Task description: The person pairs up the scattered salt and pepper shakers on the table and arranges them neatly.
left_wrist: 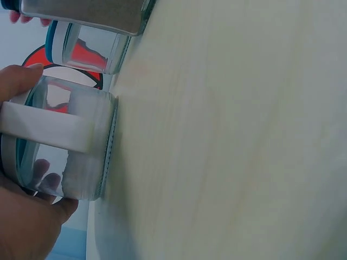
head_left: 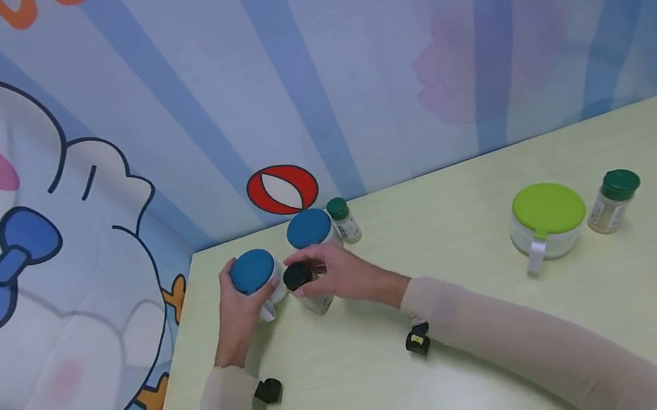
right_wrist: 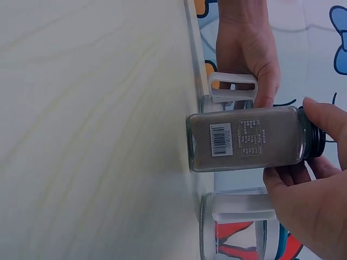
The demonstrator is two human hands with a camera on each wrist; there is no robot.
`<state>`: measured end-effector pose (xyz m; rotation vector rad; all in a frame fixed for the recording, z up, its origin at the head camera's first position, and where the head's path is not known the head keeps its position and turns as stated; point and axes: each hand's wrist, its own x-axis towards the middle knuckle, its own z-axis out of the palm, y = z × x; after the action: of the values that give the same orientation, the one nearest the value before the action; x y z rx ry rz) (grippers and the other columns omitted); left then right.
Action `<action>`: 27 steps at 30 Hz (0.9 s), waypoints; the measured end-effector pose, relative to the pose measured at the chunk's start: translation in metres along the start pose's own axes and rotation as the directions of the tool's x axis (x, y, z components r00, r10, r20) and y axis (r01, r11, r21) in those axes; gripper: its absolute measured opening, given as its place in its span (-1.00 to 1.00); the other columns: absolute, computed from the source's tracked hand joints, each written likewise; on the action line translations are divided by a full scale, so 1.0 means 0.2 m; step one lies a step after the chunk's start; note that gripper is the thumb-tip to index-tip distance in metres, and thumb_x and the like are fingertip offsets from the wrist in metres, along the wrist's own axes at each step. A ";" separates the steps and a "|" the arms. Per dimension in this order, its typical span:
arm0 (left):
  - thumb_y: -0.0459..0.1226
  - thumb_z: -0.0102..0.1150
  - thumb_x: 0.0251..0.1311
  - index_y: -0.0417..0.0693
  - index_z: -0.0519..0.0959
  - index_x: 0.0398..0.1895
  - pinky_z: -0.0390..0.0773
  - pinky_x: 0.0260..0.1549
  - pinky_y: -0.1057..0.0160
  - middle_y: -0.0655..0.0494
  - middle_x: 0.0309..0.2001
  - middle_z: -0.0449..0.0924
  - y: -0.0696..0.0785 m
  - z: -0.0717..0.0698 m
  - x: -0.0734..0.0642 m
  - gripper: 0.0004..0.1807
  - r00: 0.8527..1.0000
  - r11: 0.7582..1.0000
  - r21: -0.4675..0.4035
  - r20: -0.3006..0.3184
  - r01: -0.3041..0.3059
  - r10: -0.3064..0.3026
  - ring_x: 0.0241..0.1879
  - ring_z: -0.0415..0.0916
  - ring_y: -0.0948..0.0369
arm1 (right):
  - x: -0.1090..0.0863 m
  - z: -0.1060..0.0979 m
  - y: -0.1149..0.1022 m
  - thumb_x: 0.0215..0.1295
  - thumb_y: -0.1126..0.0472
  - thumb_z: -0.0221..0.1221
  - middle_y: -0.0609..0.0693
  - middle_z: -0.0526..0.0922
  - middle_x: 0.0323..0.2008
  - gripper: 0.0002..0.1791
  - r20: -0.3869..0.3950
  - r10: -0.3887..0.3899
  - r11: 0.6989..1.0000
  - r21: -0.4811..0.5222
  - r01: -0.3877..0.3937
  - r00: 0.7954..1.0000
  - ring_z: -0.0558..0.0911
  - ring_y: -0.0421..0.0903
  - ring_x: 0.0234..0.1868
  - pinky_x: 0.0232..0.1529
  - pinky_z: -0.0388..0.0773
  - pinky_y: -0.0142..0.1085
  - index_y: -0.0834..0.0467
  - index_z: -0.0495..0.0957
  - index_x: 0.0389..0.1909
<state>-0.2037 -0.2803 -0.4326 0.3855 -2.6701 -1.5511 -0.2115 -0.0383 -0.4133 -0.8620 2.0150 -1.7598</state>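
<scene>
A clear glass jar (left_wrist: 87, 146) with a blue lid (head_left: 253, 271) and a white handle stands at the table's left end, with whitish contents near its base. My left hand (head_left: 241, 311) grips it around the lid, thumb on the near side. Right beside it is a squarish glass spice jar (right_wrist: 238, 140) of grey-brown powder, with a black cap (head_left: 297, 275) and a printed barcode label. My right hand (head_left: 343, 271) holds this jar by its capped top. Whether its base touches the table, I cannot tell. Behind it stands a second blue-lidded jar (head_left: 309, 228), partly hidden.
A small green-capped spice bottle (head_left: 344, 221) stands beside the rear blue-lidded jar. Farther right on the table (head_left: 436, 245) are a green-lidded jar (head_left: 549, 209) with a white handle and a green-capped shaker (head_left: 611, 204). A cartoon-printed backdrop (head_left: 372, 71) rises behind the table's back edge.
</scene>
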 end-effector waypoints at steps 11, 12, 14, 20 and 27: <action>-0.01 0.42 0.21 0.06 -0.20 0.63 0.09 0.48 -0.24 -0.17 0.60 -0.08 0.00 0.01 0.00 0.15 1.000 1.000 -0.007 0.000 0.014 -0.014 0.56 -0.06 -0.18 | -0.01 0.00 -0.01 0.32 0.21 0.35 0.05 0.55 0.21 -0.44 -0.004 0.016 0.999 -0.037 -0.016 1.000 0.55 -0.02 0.21 0.23 0.57 -0.21 0.21 0.49 0.32; -0.01 0.42 0.21 0.06 -0.20 0.63 0.09 0.48 -0.24 -0.17 0.60 -0.09 0.00 0.01 -0.01 0.15 1.000 1.000 -0.009 -0.002 0.016 -0.016 0.56 -0.06 -0.18 | -0.01 0.00 -0.01 0.32 0.21 0.35 0.05 0.56 0.21 -0.44 -0.004 0.018 0.999 -0.041 -0.018 1.000 0.55 -0.02 0.21 0.23 0.57 -0.21 0.20 0.49 0.32; 0.00 0.42 0.20 0.06 -0.19 0.63 0.08 0.48 -0.25 -0.18 0.60 -0.08 -0.01 0.01 -0.01 0.15 1.000 1.000 -0.011 -0.005 0.018 -0.019 0.56 -0.06 -0.18 | -0.01 0.00 0.00 0.32 0.19 0.36 0.04 0.57 0.20 -0.45 -0.003 0.019 0.999 -0.045 -0.020 1.000 0.56 -0.03 0.20 0.22 0.57 -0.22 0.18 0.50 0.31; 0.04 0.43 0.18 0.06 -0.17 0.62 0.09 0.48 -0.23 -0.17 0.60 -0.06 -0.01 0.01 0.00 0.16 1.000 1.000 -0.021 -0.008 0.010 -0.010 0.55 -0.04 -0.17 | 0.00 -0.01 0.01 0.30 0.18 0.38 -0.01 0.60 0.15 -0.48 0.006 0.014 0.999 -0.045 -0.014 1.000 0.58 -0.07 0.16 0.21 0.58 -0.24 0.14 0.53 0.26; 0.06 0.43 0.17 0.05 -0.16 0.61 0.10 0.47 -0.24 -0.15 0.59 -0.05 -0.01 0.01 -0.01 0.15 1.000 1.000 -0.028 -0.005 0.015 -0.015 0.55 -0.03 -0.16 | 0.00 -0.01 0.02 0.29 0.18 0.38 -0.02 0.59 0.16 -0.47 0.012 0.004 0.999 -0.051 -0.003 1.000 0.58 -0.06 0.15 0.16 0.61 -0.25 0.14 0.54 0.27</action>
<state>-0.2023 -0.2800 -0.4354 0.4086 -2.6446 -1.5864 -0.2134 -0.0360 -0.4161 -0.8819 2.0610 -1.7036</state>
